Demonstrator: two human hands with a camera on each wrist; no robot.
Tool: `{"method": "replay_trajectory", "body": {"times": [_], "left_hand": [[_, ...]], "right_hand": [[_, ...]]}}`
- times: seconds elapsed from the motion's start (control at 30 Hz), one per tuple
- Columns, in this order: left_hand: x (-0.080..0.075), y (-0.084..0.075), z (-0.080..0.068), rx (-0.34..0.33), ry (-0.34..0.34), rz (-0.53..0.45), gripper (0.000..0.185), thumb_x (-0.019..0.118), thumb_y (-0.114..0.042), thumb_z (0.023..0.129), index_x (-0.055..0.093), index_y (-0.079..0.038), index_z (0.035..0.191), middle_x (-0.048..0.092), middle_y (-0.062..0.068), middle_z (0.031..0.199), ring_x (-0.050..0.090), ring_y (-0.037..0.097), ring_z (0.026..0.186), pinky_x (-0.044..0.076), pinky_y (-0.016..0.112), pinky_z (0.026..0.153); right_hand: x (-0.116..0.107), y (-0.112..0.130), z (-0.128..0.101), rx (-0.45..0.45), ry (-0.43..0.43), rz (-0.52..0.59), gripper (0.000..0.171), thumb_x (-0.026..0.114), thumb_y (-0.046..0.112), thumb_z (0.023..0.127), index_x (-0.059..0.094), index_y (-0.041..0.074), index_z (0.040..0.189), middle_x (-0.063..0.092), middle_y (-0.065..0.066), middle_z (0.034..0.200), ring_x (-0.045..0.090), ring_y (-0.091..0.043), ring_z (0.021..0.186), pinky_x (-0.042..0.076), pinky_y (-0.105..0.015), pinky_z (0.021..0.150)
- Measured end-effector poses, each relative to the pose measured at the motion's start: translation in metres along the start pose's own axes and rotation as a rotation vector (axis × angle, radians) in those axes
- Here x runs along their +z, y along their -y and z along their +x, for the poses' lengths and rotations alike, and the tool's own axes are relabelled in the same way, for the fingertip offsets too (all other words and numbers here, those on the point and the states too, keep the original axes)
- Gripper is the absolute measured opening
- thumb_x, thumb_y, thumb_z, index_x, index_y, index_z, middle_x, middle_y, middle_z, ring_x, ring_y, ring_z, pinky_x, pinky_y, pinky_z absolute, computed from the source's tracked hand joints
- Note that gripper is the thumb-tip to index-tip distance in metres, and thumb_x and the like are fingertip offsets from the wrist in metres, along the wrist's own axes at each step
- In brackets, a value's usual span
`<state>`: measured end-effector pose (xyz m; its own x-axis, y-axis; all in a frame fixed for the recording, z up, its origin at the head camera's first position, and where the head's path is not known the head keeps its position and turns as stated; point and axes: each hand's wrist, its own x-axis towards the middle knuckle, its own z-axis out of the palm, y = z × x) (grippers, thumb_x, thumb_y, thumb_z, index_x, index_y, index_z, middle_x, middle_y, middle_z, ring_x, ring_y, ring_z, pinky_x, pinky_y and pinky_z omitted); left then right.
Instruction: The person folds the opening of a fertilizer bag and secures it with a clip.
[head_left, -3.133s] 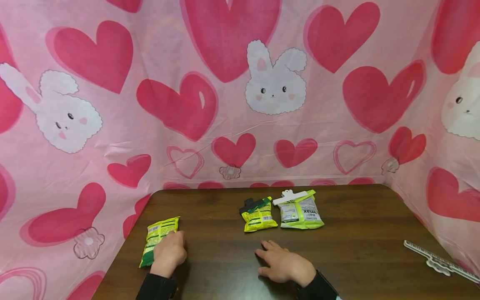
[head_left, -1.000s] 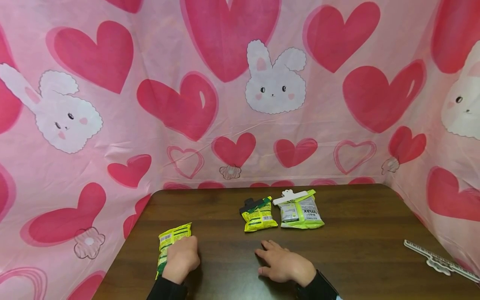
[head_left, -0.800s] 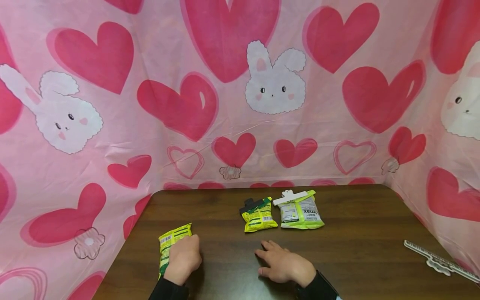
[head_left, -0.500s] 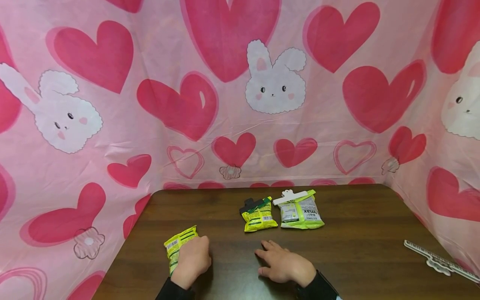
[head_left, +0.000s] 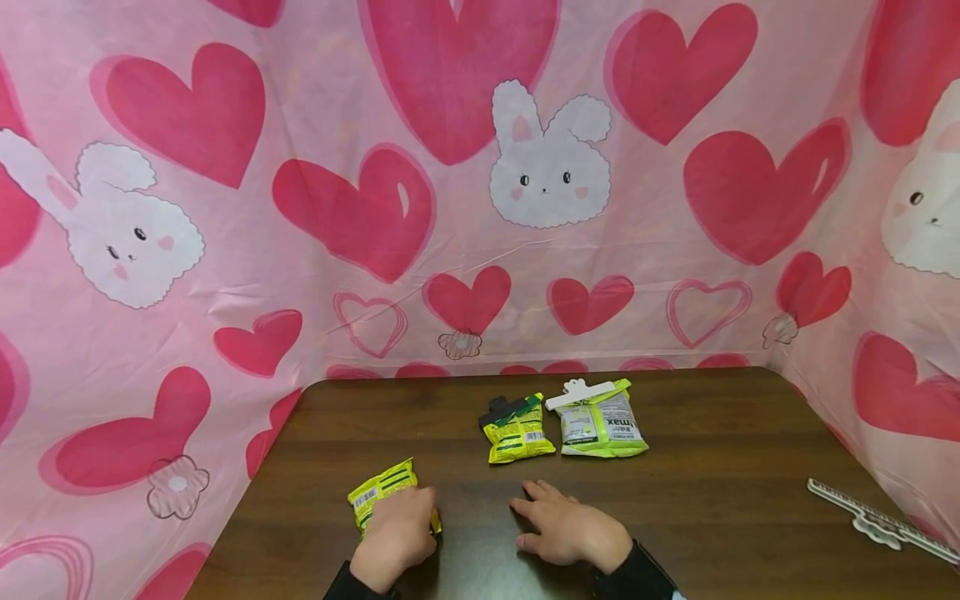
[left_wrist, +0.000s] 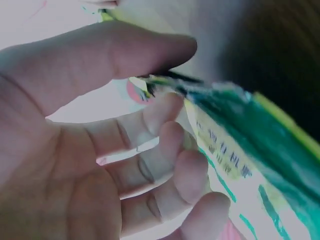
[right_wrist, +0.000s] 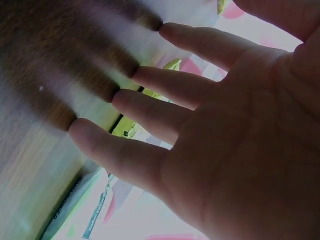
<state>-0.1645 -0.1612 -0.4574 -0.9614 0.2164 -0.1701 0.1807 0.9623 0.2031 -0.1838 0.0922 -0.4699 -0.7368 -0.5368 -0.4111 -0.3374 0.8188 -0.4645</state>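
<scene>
While the right hand [head_left: 567,529] has lain flat and unmoved at the lower centre of the frame, fingers spread on the counter [head_left: 720,467] and nothing held, the yellow snack packet [head_left: 381,492] has been drawn steadily from the lower left towards the middle. Over the last few seconds it has been carried rightward by the left hand [head_left: 396,537] — from near the counter's left edge to a spot just beside the right hand, with a narrow strip of wood left between them. The packet is gripped by the left hand: in the left wrist view the thumb is seen above its crimped edge and the fingers [left_wrist: 165,165] curled beneath it. Only its upper end shows in the head view; the rest is hidden under the hand.

Nothing else has been shifted. The small clipped packet [head_left: 517,429] and the larger clipped packet [head_left: 602,421] are found where they were, side by side above the hands, and a white clip [head_left: 881,523] is left at the lower right — well apart from both hands. The packet is judged to have been brought within reach of both hands.
</scene>
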Motion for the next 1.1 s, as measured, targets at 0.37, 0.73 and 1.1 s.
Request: {"method": "replay_trajectory", "body": {"times": [0.37, 0.73, 1.1], "left_hand": [[0.000, -0.001, -0.002, 0.068, -0.029, 0.004, 0.019, 0.080, -0.001, 0.081, 0.065, -0.013, 0.079, 0.059, 0.001, 0.074, 0.052, 0.019, 0.064, 0.046, 0.042, 0.060], [-0.003, -0.007, -0.005, 0.219, 0.009, -0.117, 0.036, 0.073, 0.003, 0.082, 0.048, -0.019, 0.068, 0.035, -0.009, 0.066, 0.033, 0.011, 0.060, 0.027, 0.033, 0.055], [-0.013, -0.026, -0.012, 0.376, 0.076, -0.139, 0.035, 0.076, -0.001, 0.087, 0.054, -0.021, 0.069, 0.032, -0.011, 0.064, 0.030, 0.007, 0.058, 0.025, 0.029, 0.055]], "right_hand": [[0.002, -0.001, 0.001, 0.002, 0.003, -0.004, 0.051, 0.069, 0.034, 0.103, 0.060, 0.016, 0.149, 0.043, -0.015, 0.161, 0.033, -0.038, 0.152, 0.034, -0.065, 0.113], [0.000, -0.001, -0.002, -0.050, -0.044, 0.005, 0.050, 0.068, 0.035, 0.104, 0.061, 0.016, 0.149, 0.048, -0.015, 0.157, 0.039, -0.036, 0.148, 0.036, -0.066, 0.110], [-0.004, 0.009, -0.006, -0.367, -0.195, 0.114, 0.040, 0.074, 0.024, 0.101, 0.068, 0.014, 0.139, 0.067, 0.005, 0.135, 0.060, -0.007, 0.122, 0.052, -0.036, 0.098]]}}
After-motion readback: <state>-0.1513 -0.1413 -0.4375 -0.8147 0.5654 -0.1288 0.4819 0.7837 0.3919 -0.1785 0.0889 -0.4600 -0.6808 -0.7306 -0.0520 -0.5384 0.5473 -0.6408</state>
